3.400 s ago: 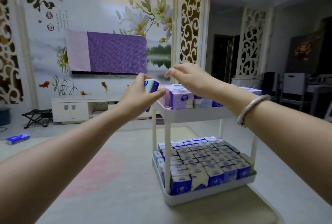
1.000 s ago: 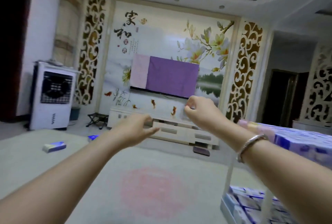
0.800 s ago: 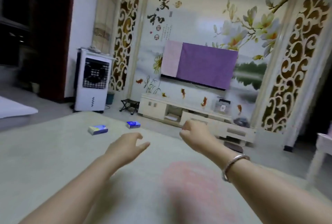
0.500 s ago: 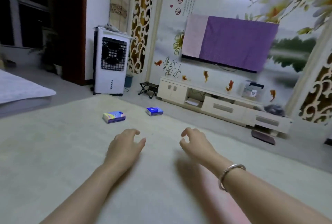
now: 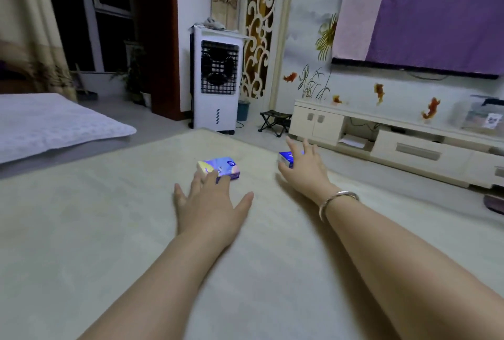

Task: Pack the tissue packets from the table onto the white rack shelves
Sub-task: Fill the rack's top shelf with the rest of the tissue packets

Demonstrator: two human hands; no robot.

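Two tissue packets lie near the far edge of the cream table (image 5: pixel 81 230). The nearer one, a blue and yellow tissue packet (image 5: pixel 221 165), lies just past the fingertips of my left hand (image 5: pixel 210 203), which is spread flat with straight fingers at its near edge. My right hand (image 5: pixel 304 168) reaches over the blue tissue packet (image 5: pixel 285 156) with fingers spread, partly covering it; no grip shows. The white rack is out of view.
Beyond the table stand a white air cooler (image 5: pixel 216 83), a small folding stool (image 5: pixel 274 121) and a long cream TV cabinet (image 5: pixel 395 138) under a purple-covered screen (image 5: pixel 425 20). A white mattress (image 5: pixel 49 124) lies at the left.
My view has swung left from the rack to the table's far edge. Both hands have moved forward from mid-table and opened out over the two packets.
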